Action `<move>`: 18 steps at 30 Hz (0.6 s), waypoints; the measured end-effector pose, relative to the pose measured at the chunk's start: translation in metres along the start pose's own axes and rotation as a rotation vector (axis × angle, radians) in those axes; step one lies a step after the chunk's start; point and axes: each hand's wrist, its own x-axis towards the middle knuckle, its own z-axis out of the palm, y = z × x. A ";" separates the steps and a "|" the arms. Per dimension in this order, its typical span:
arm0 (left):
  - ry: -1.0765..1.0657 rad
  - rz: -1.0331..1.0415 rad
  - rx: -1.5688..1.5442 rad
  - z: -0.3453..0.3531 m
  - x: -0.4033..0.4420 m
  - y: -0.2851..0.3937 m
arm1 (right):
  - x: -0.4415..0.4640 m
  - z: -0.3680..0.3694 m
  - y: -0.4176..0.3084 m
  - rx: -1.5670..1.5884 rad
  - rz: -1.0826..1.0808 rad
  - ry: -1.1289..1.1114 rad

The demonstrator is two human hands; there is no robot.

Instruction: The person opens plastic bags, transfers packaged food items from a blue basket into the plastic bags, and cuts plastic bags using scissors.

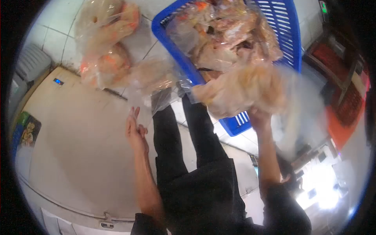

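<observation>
the right hand [258, 116] grips a lumpy, pale tan clear-plastic bag [246, 87] at its twelve o'clock; the left hand [136, 130], fingers half-curled, looks empty, the bag farther off at two o'clock. its long axis runs roughly nine-to-three across the blue slatted plastic basket [294, 39]. no writing is legible.

A large white cabinet [84, 152] occupies the left side; a small blue-lit display [58, 81] is set near its upper corner, and a metal latch [106, 225] sits at its lower edge. Grey ribbed containers [33, 62] stand just beyond that corner. A green-and-blue item bearing a yellow figure [29, 132] is at the left edge. The floor [55, 39] is white tile with dark joints. At right: dark red crates [331, 60], an orange surface [345, 123], partly blurred, and a glaring light [328, 199].
</observation>
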 end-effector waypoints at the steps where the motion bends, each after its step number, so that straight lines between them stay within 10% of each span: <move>1: -0.013 -0.013 -0.012 0.001 0.002 0.008 | -0.008 0.025 -0.002 -0.045 0.035 -0.089; 10: -0.008 0.093 -0.011 -0.021 0.026 -0.012 | 0.112 0.211 0.109 -0.729 -0.568 -0.640; 12: -0.019 0.017 0.018 -0.013 0.012 0.006 | 0.147 0.242 0.163 -0.996 -0.386 -0.645; 14: -0.024 -0.021 0.047 0.001 0.006 0.002 | 0.151 0.284 0.190 -1.628 -0.463 -0.184; 15: -0.013 -0.008 0.066 0.006 0.004 -0.006 | 0.154 0.312 0.207 -1.539 -0.279 -0.234; 18: 0.061 0.014 -0.003 -0.009 0.016 -0.011 | 0.117 0.306 0.146 -1.257 -0.606 -0.604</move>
